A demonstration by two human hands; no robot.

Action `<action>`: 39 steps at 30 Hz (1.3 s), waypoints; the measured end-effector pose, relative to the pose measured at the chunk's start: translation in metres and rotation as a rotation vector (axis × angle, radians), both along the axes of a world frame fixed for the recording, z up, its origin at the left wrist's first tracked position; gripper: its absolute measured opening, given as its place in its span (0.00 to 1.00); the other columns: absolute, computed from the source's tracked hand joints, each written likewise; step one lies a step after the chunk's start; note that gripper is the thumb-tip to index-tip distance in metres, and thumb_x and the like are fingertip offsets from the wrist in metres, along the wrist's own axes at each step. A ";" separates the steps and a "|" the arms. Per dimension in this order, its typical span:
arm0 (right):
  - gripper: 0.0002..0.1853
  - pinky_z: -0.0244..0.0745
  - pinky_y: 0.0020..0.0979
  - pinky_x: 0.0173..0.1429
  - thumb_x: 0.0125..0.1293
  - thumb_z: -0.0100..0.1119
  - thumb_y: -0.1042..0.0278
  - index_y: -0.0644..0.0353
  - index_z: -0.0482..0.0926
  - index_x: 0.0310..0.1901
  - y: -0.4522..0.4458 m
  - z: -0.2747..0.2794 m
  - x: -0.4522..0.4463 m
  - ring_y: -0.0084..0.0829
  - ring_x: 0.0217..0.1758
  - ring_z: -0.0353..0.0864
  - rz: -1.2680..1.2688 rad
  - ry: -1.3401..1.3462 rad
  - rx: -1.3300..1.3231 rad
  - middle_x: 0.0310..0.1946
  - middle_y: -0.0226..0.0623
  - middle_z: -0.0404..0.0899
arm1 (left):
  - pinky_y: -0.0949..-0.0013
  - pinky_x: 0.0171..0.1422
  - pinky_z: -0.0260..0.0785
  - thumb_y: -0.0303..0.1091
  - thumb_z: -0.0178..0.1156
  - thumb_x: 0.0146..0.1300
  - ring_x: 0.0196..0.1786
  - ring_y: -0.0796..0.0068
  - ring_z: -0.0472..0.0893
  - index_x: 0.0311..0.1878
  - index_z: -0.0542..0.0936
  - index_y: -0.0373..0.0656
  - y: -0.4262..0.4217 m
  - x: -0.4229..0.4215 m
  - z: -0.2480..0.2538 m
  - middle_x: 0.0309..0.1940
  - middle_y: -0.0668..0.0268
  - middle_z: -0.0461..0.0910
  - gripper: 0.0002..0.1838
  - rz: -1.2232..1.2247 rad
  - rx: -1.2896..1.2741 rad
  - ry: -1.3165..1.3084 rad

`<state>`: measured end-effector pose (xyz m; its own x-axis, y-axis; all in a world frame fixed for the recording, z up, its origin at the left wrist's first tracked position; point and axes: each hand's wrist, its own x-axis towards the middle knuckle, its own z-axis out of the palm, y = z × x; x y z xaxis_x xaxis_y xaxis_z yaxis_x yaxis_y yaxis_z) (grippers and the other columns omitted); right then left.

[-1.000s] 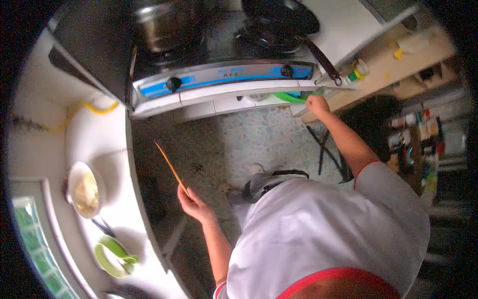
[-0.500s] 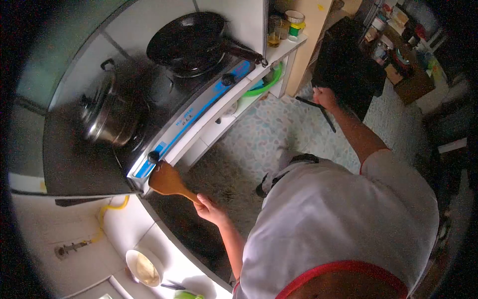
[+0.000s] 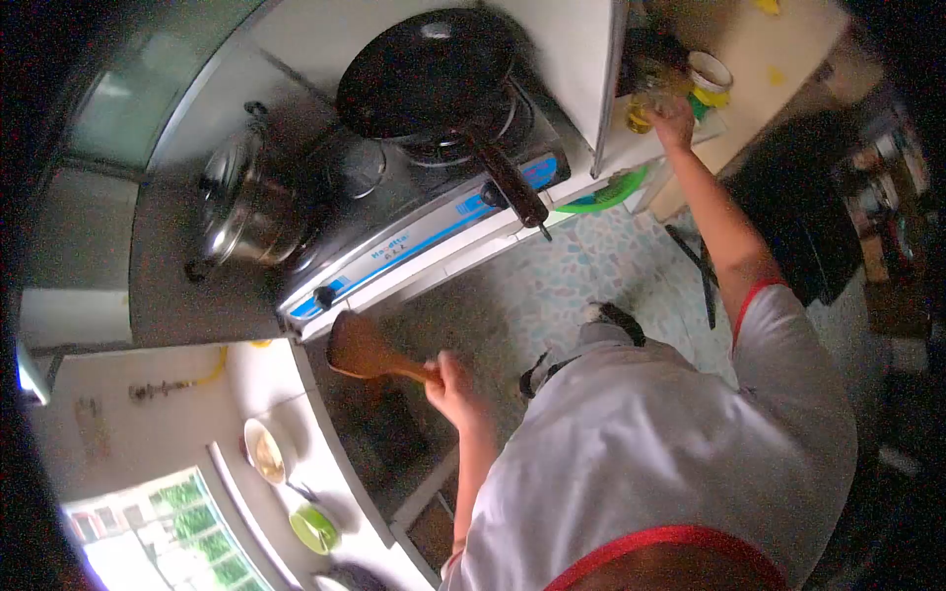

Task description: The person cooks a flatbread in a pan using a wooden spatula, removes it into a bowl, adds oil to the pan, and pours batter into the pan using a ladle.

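In the head view, my left hand (image 3: 455, 394) is closed round the handle of a wooden spatula (image 3: 361, 347), whose broad blade hangs just off the stove's front edge. My right hand (image 3: 672, 122) reaches to the shelf beside the stove. Its blurred fingers appear closed on a glass jar (image 3: 639, 114) with yellow liquid in the bottom. A white bowl (image 3: 709, 71) on a yellow and green container stands close by. On the far burner sits a black wok (image 3: 419, 79), its handle pointing towards me.
A lidded steel pot (image 3: 251, 222) stands at the left of the gas stove (image 3: 394, 236). A green basin (image 3: 611, 192) is under the shelf. The white counter (image 3: 370, 507) at lower left bears a bowl of pale food (image 3: 266, 451) and a green bowl (image 3: 313, 530).
My right hand has gone from over the floor to the glass jar on the shelf. My left hand still holds the wooden spatula. The view has turned, shifting the stove to the right.
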<state>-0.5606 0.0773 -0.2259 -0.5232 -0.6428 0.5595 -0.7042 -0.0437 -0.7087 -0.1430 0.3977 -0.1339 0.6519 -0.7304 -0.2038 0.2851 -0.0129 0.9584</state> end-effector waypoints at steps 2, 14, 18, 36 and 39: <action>0.33 0.68 0.32 0.45 0.39 0.69 0.58 0.65 0.66 0.46 -0.035 -0.031 -0.019 0.37 0.41 0.73 -0.023 0.040 -0.056 0.39 0.43 0.73 | 0.78 0.25 0.54 0.32 0.56 0.55 0.21 0.84 0.62 0.27 0.64 0.45 -0.024 -0.025 0.008 0.18 0.74 0.63 0.10 -0.121 0.052 0.129; 0.37 0.63 0.36 0.51 0.40 0.68 0.56 0.65 0.63 0.50 -0.050 0.002 -0.006 0.43 0.47 0.70 0.192 -0.069 -0.009 0.44 0.45 0.71 | 0.62 0.48 0.69 0.36 0.55 0.57 0.46 0.66 0.73 0.34 0.67 0.42 -0.138 -0.109 0.061 0.39 0.58 0.72 0.10 -0.403 -0.283 0.691; 0.35 0.63 0.35 0.51 0.41 0.67 0.56 0.65 0.63 0.49 -0.042 0.013 -0.010 0.41 0.47 0.70 0.191 -0.040 0.020 0.43 0.45 0.71 | 0.66 0.41 0.71 0.32 0.56 0.55 0.39 0.68 0.76 0.27 0.65 0.45 -0.148 -0.105 0.050 0.31 0.62 0.74 0.10 -0.388 -0.208 0.570; 0.25 0.70 0.27 0.42 0.37 0.69 0.67 0.60 0.68 0.39 0.122 0.118 0.103 0.27 0.37 0.75 0.626 -0.203 0.021 0.31 0.36 0.75 | 0.72 0.31 0.73 0.32 0.53 0.57 0.35 0.64 0.78 0.28 0.67 0.36 -0.130 -0.008 0.066 0.35 0.52 0.75 0.09 -0.481 -0.125 0.303; 0.25 0.71 0.27 0.40 0.39 0.68 0.67 0.61 0.66 0.40 0.111 0.149 0.143 0.27 0.36 0.75 0.689 -0.086 0.113 0.31 0.36 0.75 | 0.72 0.32 0.73 0.32 0.54 0.57 0.35 0.64 0.78 0.25 0.66 0.40 -0.130 -0.002 0.064 0.35 0.53 0.75 0.10 -0.503 -0.135 0.335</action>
<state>-0.4178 0.1886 -0.0772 -0.0150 -0.8955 0.4449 -0.4837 -0.3829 -0.7870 -0.1448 0.2678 -0.0703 0.1375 -0.9653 -0.2222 0.5614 -0.1089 0.8204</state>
